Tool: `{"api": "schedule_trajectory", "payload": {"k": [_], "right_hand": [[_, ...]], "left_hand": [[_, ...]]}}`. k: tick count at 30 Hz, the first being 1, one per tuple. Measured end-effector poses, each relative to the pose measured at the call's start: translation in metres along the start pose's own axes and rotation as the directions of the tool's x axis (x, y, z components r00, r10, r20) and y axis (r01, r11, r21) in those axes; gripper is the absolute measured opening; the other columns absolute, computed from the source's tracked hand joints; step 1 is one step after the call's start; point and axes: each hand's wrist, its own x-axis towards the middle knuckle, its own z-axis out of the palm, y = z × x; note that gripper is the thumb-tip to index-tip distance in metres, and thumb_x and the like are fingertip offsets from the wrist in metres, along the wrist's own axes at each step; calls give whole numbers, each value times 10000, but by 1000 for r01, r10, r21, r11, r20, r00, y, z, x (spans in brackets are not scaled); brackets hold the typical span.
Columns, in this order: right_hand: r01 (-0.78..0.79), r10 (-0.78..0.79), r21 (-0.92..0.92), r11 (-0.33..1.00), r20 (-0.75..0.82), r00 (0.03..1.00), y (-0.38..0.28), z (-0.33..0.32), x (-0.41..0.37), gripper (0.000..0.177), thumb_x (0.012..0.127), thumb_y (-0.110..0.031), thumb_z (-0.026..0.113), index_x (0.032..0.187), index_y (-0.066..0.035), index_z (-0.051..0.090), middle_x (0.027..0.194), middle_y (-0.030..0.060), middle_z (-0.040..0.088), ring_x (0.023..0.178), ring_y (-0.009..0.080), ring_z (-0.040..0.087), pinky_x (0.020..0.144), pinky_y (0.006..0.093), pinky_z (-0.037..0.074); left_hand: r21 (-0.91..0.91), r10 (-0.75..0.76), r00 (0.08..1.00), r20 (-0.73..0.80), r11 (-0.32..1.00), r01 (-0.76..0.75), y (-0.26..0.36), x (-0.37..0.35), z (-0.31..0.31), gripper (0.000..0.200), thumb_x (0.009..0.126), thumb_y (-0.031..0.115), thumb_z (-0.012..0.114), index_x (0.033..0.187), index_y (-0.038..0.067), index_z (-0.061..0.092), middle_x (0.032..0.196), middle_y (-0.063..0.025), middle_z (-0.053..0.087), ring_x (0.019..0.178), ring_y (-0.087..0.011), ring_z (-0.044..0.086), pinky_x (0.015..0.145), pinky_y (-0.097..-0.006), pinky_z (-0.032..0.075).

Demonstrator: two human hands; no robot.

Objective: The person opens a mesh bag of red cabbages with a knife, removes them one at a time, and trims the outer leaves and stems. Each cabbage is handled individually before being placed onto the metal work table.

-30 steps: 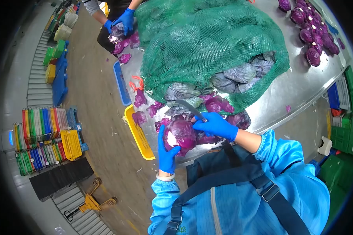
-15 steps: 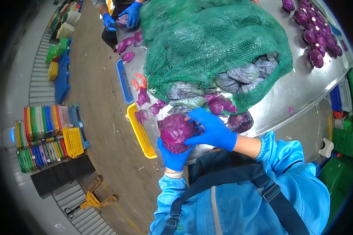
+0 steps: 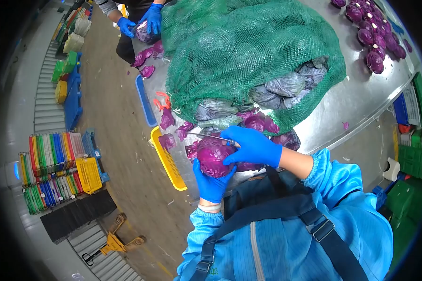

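A round red cabbage [image 3: 214,158] rests in my left hand [image 3: 212,185], whose blue-gloved fingers cup it from below. My right hand [image 3: 254,149], also in a blue glove, is closed around a knife [image 3: 202,135]; the thin blade points left across the far side of the cabbage, and the handle is mostly hidden. The right thumb touches the cabbage's right side. Loose purple leaves [image 3: 168,141] lie just beyond, on the metal table [image 3: 321,136]. Behind them, a green mesh sack [image 3: 253,56] holds more cabbages [image 3: 286,85], seen through its opening.
Trimmed cabbages [image 3: 374,62] are piled at the table's far right. A yellow basket [image 3: 168,161] and a blue basket [image 3: 145,100] stand along the left edge. Across the table, a co-worker's gloved hands [image 3: 151,19] hold another cabbage. A yellow pallet jack [image 3: 113,243] is on the floor.
The knife blade now shows beyond the cabbage, where it was hidden before. My right hand has turned slightly, and the cabbage has shifted a little right. The whole view has moved slightly.
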Motion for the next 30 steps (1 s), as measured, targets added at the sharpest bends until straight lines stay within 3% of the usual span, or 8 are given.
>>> {"api": "schedule_trajectory", "payload": {"k": [6, 8, 13, 17, 20, 23, 26, 30], "right_hand": [[-312, 197, 289, 905, 365, 910, 13, -14, 1, 315, 749, -237, 784, 922, -41, 607, 736, 17, 602, 638, 150, 563, 608, 306, 462], [-583, 421, 584, 564, 404, 812, 7, -22, -1, 274, 758, -206, 776, 898, -47, 602, 691, -24, 583, 628, 140, 564, 610, 300, 466], [-5, -27, 268, 963, 115, 993, 12, -2, 3, 597, 698, -309, 823, 1195, -89, 575, 1102, 60, 601, 850, 149, 562, 739, 298, 473], [6, -15, 219, 976, 42, 999, 14, 1, 1, 752, 720, -285, 815, 1351, -61, 473, 1087, 55, 613, 907, 151, 591, 793, 304, 491], [-421, 253, 579, 699, 349, 902, 33, -18, -21, 698, 756, -196, 780, 1361, -57, 462, 1063, 46, 621, 885, 106, 597, 753, 278, 502], [-525, 393, 792, 312, 396, 830, 64, -48, -71, 548, 853, -141, 662, 1354, -50, 462, 1124, 72, 617, 918, 114, 597, 775, 286, 506], [-303, 416, 620, 724, -41, 909, 98, -70, -152, 472, 937, -272, 539, 1346, -50, 459, 1241, 102, 578, 1099, 196, 564, 959, 365, 450], [52, 679, 801, 596, -538, 499, 110, -128, -218, 554, 949, -472, 491, 1363, -105, 450, 1269, 74, 578, 1021, 198, 615, 890, 353, 513]], "left_hand": [[-164, -40, 998, 44, 985, 47, -1, 4, -16, 693, 886, 611, 432, 1420, 177, 355, 1384, -121, 447, 1251, -304, 457, 1003, -516, 412], [559, 332, 942, 51, 772, -303, -9, 7, -20, 673, 897, 607, 408, 1408, 171, 372, 1356, -122, 473, 1216, -298, 489, 970, -480, 444], [131, 29, 993, 113, 990, -43, 1, 5, -24, 661, 892, 612, 410, 1345, 131, 414, 1295, -117, 519, 1146, -288, 547, 882, -379, 503], [894, 561, 782, 271, 154, -420, -14, -1, 20, 697, 871, 649, 429, 1299, 98, 409, 1263, -122, 532, 1114, -308, 570, 854, -399, 522], [815, 297, 875, 382, 339, -470, -9, -2, 20, 693, 904, 531, 497, 1383, 61, 324, 1319, -146, 502, 1080, -315, 596, 903, -436, 501], [269, -377, 835, 401, 920, 287, -13, 5, 32, 742, 886, 432, 600, 1447, 57, 292, 1412, -146, 443, 1097, -325, 595, 934, -445, 476], [886, -321, 866, 383, 392, -246, -53, 54, 30, 684, 867, 470, 609, 1390, 78, 411, 1401, -131, 461, 1075, -400, 588, 895, -500, 479], [339, -364, 492, 790, -409, -847, -108, 90, 51, 608, 770, 364, 697, 1315, 156, 526, 1336, -115, 498, 1263, -395, 422, 1054, -551, 306]]}}
